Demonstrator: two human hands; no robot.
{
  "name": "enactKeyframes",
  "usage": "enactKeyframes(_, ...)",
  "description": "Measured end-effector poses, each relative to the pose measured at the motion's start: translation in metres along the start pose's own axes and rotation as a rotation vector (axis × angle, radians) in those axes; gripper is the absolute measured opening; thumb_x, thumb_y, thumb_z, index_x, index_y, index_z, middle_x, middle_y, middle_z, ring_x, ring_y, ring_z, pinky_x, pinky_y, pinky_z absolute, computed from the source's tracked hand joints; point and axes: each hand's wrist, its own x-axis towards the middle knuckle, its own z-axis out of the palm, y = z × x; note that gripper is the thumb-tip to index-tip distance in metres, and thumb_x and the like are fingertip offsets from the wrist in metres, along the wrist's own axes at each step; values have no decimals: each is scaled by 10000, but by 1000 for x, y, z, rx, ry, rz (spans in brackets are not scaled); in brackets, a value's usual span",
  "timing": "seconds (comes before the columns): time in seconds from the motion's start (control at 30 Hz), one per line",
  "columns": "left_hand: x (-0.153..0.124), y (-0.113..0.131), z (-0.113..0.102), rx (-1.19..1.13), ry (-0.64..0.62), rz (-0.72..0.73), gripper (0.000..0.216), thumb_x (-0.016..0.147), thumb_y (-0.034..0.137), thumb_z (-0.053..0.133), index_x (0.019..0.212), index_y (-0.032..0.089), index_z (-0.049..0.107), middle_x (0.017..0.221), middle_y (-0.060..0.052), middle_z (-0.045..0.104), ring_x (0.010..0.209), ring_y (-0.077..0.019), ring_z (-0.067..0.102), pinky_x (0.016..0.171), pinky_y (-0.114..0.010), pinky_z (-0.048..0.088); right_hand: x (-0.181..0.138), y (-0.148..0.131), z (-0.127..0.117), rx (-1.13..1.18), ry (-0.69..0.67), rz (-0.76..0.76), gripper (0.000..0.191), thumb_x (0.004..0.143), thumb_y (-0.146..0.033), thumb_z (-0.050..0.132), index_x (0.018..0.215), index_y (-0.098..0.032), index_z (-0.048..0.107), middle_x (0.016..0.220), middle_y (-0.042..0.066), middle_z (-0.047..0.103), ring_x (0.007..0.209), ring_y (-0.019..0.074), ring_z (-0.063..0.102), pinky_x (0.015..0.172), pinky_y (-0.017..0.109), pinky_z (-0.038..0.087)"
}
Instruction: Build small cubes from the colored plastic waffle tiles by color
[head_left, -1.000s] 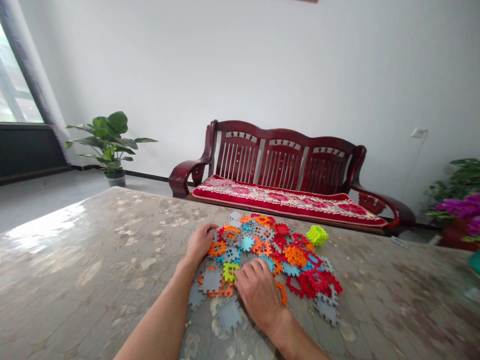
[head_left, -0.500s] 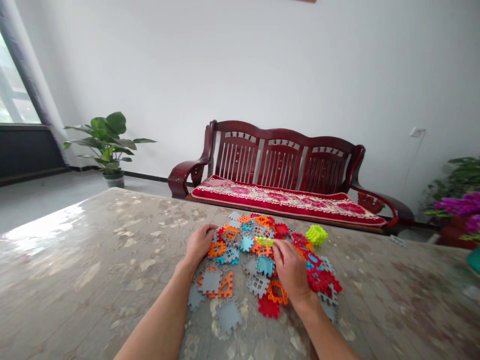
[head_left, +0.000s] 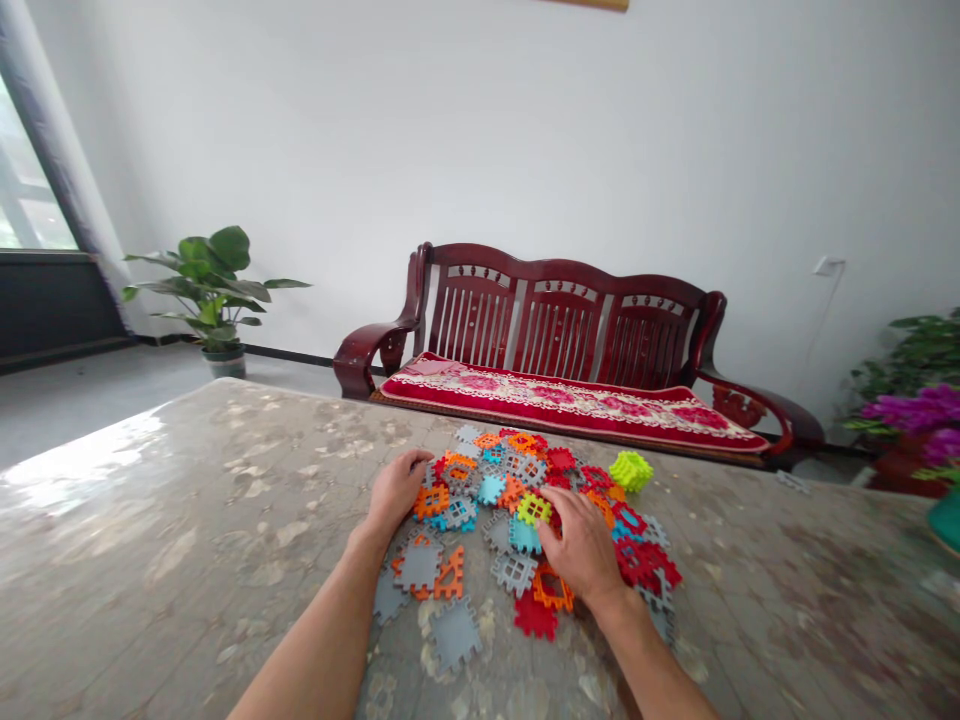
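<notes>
Interlocking plastic tiles in grey, orange, red and blue lie in a loose pile in front of me. My right hand (head_left: pixel 583 545) is over the right half of the pile, its thumb and fingers at the edges of a small yellow-green window tile (head_left: pixel 533 509). Just below that tile sits a light blue tile (head_left: pixel 523 536). My left hand (head_left: pixel 399 488) rests at the pile's left edge, fingers stretched toward it and holding nothing I can see. Closest to it is an orange frame tile (head_left: pixel 431 501). A yellow-green block of tiles (head_left: pixel 631 471) stands behind the pile at right.
The pile lies on a patterned stone-look table (head_left: pixel 225 500). Nearer me is a single grey tile (head_left: pixel 455 634). Beyond the table stands a dark red wooden bench (head_left: pixel 559 320). A potted plant (head_left: pixel 223 290) is at left, and purple flowers (head_left: pixel 919 415) are at right.
My right hand has come slightly down and nearer with the yellow-green tile, which now shows its windowed face. My left hand has stayed in place.
</notes>
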Motion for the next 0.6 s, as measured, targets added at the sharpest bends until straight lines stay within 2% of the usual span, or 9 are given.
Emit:
enactKeyframes(0.1, 0, 0, 0, -7, 2, 1, 326, 857, 253, 440, 1046, 258, 705, 1087, -5, 741, 1007, -182, 655, 868, -258, 468, 0, -5, -4, -91, -40, -10, 418, 786, -230, 608, 1203, -215, 638, 1166, 81, 684, 1106, 261, 563, 971, 421, 411)
enactKeyframes(0.3, -1, 1, 0, -3, -3, -2, 332, 859, 257, 432, 1053, 250, 702, 1090, -14, 741, 1013, -189, 655, 866, -266, 469, 0, -8, -4, -124, -89, -12, 446, 778, -203, 614, 1223, -234, 627, 1130, 65, 696, 1094, 267, 551, 951, 418, 399)
enactKeyframes(0.43, -1, 1, 0, 7, 3, -4, 323, 862, 268, 437, 1040, 259, 706, 1094, -8, 742, 1010, -190, 656, 853, -264, 473, 1, -8, -3, -100, -46, -11, 444, 761, -197, 620, 1204, -230, 635, 1084, 66, 699, 1046, 254, 560, 931, 395, 418)
enactKeyframes(0.6, 0, -1, 1, 17, 7, 6, 318, 863, 274, 440, 1039, 261, 705, 1083, -3, 746, 1008, -183, 659, 857, -252, 473, 2, -8, -4, -39, 1, -3, 473, 746, -169, 598, 1216, -223, 620, 1129, 66, 681, 1051, 240, 562, 952, 391, 426)
